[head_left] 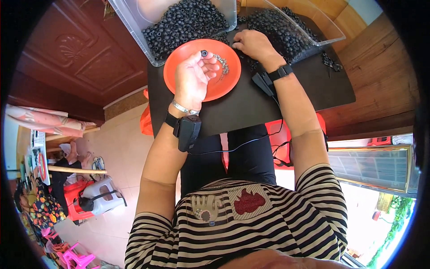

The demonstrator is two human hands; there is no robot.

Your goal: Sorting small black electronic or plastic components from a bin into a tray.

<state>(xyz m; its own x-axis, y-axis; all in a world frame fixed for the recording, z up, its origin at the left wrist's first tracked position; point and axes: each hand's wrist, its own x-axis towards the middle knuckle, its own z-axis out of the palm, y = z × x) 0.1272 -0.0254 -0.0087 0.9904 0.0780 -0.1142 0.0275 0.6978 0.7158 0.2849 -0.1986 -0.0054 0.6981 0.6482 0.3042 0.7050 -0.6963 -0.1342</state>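
My left hand (193, 76) is over an orange-red plate (179, 51), palm turned up. Between its thumb and fingertips it pinches a small black ring-shaped part (204, 53) with a hole in the middle. On the plate, partly covered by my fingers, lie many tiny silvery metal pieces (224, 67). My right hand (256, 45) is at the table top beside the plate's far right rim, knuckles up. Its thumb and fingers are bent together close to loose black parts; what they hold, if anything, is hidden.
Two clear plastic bins, a left bin (130, 29) and a right bin (329, 41), hold heaps of similar black parts on the dark table (251, 110). A cable (237, 150) runs between black wrist-worn devices. A brown wooden panel (380, 71) borders the table's right side.
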